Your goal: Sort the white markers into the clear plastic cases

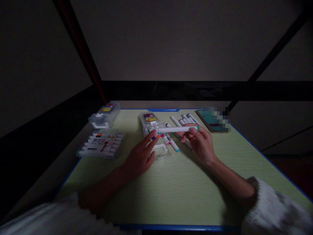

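Closed around a green-capped marker (173, 129), the right hand (201, 143) holds it level above the open case (160, 151); the left hand's (139, 156) fingers touch its end. Other markers (176, 121) lie outside, apparently unpacked.

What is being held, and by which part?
A white marker, pinched by the right hand near one green end; the left hand is near the other.
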### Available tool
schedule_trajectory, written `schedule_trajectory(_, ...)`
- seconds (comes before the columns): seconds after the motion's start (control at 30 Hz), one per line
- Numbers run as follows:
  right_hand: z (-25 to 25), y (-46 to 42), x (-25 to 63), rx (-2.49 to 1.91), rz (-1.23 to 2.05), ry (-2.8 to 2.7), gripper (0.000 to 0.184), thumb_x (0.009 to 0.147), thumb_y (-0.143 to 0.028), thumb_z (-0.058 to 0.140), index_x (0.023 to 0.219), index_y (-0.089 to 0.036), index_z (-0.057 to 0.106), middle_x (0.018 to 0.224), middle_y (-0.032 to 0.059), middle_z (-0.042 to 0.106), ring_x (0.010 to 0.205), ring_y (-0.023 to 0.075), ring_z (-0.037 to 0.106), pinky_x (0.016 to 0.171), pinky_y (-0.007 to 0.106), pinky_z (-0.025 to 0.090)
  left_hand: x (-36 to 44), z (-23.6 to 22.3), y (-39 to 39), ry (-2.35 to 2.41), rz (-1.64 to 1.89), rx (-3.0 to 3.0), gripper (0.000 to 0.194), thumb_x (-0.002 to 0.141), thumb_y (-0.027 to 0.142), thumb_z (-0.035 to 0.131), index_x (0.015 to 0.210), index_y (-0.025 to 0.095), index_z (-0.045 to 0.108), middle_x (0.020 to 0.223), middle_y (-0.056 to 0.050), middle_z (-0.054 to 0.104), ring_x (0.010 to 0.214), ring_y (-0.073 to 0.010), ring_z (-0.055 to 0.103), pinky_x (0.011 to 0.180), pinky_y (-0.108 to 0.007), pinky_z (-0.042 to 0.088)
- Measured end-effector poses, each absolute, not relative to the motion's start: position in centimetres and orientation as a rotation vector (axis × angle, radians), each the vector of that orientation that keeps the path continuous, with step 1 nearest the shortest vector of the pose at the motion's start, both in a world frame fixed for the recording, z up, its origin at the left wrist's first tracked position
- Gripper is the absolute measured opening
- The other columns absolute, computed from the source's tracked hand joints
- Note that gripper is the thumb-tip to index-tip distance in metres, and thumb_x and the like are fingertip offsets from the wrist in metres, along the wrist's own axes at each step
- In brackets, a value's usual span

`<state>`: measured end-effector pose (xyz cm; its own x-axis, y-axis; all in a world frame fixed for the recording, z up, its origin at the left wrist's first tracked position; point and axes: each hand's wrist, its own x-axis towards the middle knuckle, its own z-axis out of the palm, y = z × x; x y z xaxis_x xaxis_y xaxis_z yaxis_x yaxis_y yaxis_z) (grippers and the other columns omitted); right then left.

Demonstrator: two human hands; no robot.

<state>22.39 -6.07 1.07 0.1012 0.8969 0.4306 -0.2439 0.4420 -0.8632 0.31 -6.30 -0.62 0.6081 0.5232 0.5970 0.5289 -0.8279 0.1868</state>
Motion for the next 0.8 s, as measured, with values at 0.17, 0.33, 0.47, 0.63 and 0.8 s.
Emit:
schedule_trajectory(0.17, 0.92, -6.15, 22.41, -0.737, 0.946, -1.187, 0.018, 0.077, -0.037, 0.06, 0.087, -0.024, 0.066, 0.068, -0.0005, 0.068, 0.056, 0.0141, 0.059, 0.058, 0.032, 0.046, 0.28, -0.77, -6.26, -0.925, -1.045, -2.815, 0.051, 0.081, 0.004, 0.044, 0.13, 0.014, 0.034, 0.14, -0.017, 0.033, 0.128, -0.0241, 0.036, 0.103, -0.041, 0.038)
schedule_trajectory(0.33, 0.79, -6.25, 22.45, -0.754, 0.939, -1.214, 0.017, 0.079, -0.035, 0.058, 0.089, -0.024, 0.065, 0.07, -0.0001, 0.068, 0.055, 0.0137, 0.058, 0.061, 0.034, 0.047, 0.27, -0.73, -6.25, -0.932, -1.053, -2.813, 0.051, 0.08, 0.005, 0.045, 0.129, 0.014, 0.036, 0.14, -0.015, 0.034, 0.127, -0.0237, 0.037, 0.103, -0.04, 0.038)
schedule_trajectory(0.47, 0.68, -6.31, 22.5, -0.739, 0.951, -1.241, 0.016, 0.08, -0.032, 0.058, 0.092, -0.025, 0.066, 0.072, -0.0002, 0.069, 0.057, 0.0125, 0.059, 0.061, 0.031, 0.046, 0.26, -0.85, -6.19, -0.923, -1.044, -2.814, 0.05, 0.08, 0.005, 0.044, 0.129, 0.013, 0.036, 0.14, -0.016, 0.033, 0.128, -0.0233, 0.035, 0.104, -0.039, 0.038)
schedule_trajectory(0.63, 0.7, -6.42, 22.47, -0.755, 0.959, -1.25, 0.018, 0.079, -0.032, 0.06, 0.093, -0.023, 0.066, 0.071, -0.0002, 0.068, 0.055, 0.0122, 0.059, 0.059, 0.03, 0.047, 0.28, -0.92, -6.13, -0.914, -1.056, -2.799, 0.05, 0.081, 0.005, 0.044, 0.129, 0.013, 0.035, 0.138, -0.017, 0.035, 0.128, -0.0235, 0.036, 0.102, -0.04, 0.039)
schedule_trajectory(0.8, 0.67, -6.47, 22.44, -0.765, 0.968, -1.262, 0.02, 0.078, -0.034, 0.061, 0.093, -0.022, 0.065, 0.071, 0.0006, 0.068, 0.055, 0.013, 0.058, 0.057, 0.03, 0.048, 0.3, -0.73, -6.18, -0.919, -1.058, -2.8, 0.052, 0.081, 0.005, 0.044, 0.131, 0.016, 0.033, 0.139, -0.016, 0.035, 0.128, -0.0237, 0.036, 0.102, -0.041, 0.039)
